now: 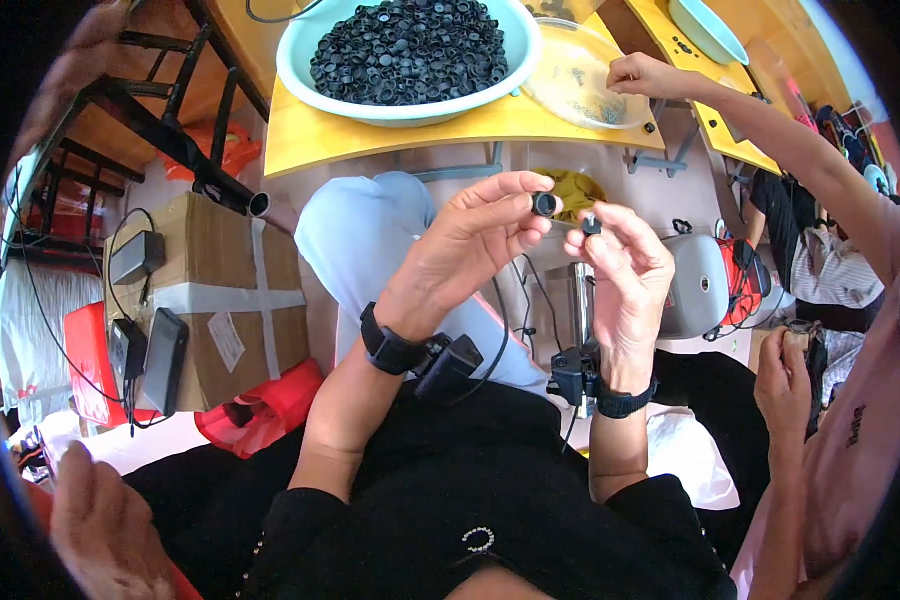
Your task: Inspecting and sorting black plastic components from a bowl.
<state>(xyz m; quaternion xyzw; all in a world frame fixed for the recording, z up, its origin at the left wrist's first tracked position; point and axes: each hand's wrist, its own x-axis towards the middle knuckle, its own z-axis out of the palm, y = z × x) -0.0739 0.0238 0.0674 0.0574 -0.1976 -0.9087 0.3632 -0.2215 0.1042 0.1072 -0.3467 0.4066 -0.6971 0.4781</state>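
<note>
My left hand (475, 235) pinches a small black round cap (544, 204) between thumb and fingers, its hollow side showing. A little to the right and slightly lower, my right hand (632, 270) grips a small black piece with a pale pin (592, 225) sticking up from it. The two pieces are apart, held in the air before the table. Beyond my hands, a pale teal basin (410, 113) holds a heap of black caps (410, 50).
The basin stands on a yellow table (370, 145). Beside it, a co-worker's hand (645, 76) is over a clear round tray (540, 75) with small metallic bits. A taped cardboard box (235, 320) and black metal frame (175, 130) stand left; a grey case (692, 285) lies right.
</note>
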